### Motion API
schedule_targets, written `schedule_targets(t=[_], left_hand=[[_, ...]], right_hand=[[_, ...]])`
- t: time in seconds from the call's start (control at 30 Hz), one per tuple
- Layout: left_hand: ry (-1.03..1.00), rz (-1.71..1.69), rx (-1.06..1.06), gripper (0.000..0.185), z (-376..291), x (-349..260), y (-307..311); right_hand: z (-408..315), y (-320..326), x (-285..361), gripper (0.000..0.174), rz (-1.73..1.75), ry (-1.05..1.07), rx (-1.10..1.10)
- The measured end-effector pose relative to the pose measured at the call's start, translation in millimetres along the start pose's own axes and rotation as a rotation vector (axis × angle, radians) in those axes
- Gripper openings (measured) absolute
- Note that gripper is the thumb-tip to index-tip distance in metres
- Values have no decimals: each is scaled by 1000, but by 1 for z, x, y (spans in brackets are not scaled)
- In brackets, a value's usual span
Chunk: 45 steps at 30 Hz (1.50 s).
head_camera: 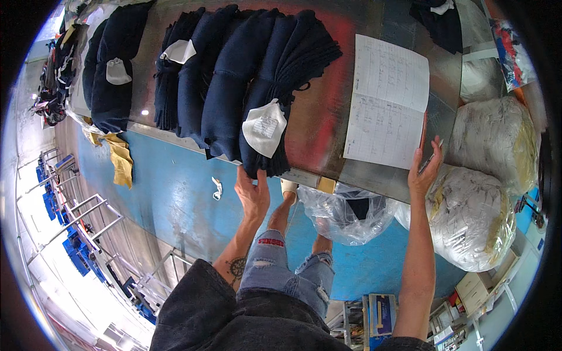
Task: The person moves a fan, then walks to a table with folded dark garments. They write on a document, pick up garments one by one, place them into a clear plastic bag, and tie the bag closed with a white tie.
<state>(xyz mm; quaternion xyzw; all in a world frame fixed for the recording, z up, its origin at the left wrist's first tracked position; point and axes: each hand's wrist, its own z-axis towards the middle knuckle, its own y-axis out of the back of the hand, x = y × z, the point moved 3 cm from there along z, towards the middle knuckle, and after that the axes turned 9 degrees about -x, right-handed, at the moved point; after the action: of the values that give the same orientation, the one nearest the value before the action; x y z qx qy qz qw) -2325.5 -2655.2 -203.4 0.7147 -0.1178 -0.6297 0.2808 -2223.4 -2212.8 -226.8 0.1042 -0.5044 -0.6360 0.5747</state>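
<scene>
My left hand [253, 193] grips the near end of a tied bundle of navy knit fabric [268, 74], thumb on top and fingers partly hidden below. On that bundle lies a white ribbed fabric piece [265, 127] bearing a label with writing. Further navy bundles [232, 79] lie side by side to its left. My right hand [425, 169] holds a slim pen [430, 158] and rests by the lower right corner of an open notebook [386, 101]. Its lined pages carry handwriting in columns.
The metal-edged table [316, 131] has a red streak. Below its edge hangs a clear plastic bag [347, 215]. Large plastic-wrapped bales [472, 215] stand at the right. More navy bundles [114, 66] lie far left, above a yellow cloth [118, 158]. Metal rack frames [94, 215] stand lower left on the floor.
</scene>
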Motion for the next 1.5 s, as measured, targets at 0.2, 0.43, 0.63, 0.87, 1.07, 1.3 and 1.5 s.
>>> schedule_targets(t=[0.2, 0.43, 0.63, 0.87, 1.07, 1.3, 1.5], left_hand=[[188, -161, 131, 26, -41, -31, -27], [-20, 80, 430, 41, -91, -40, -45], [-837, -21, 446, 65, -47, -83, -147], [-870, 193, 483, 97, -28, -87, -174], [-860, 276, 498, 96, -26, -87, -180], [-856, 296, 499, 97, -28, -84, -180], [-838, 303, 504, 96, -26, -89, -180]], right_hand=[[1, 0, 2, 49, 34, 5, -11], [3, 2, 5, 51, 19, 1, 16], [4, 3, 6, 50, -47, 99, -24], [3, 3, 3, 33, -37, 139, -94], [1, 9, 1, 18, 7, 118, -136], [-4, 9, -3, 12, 135, -16, -185], [-6, 14, -5, 10, 158, -83, -208]])
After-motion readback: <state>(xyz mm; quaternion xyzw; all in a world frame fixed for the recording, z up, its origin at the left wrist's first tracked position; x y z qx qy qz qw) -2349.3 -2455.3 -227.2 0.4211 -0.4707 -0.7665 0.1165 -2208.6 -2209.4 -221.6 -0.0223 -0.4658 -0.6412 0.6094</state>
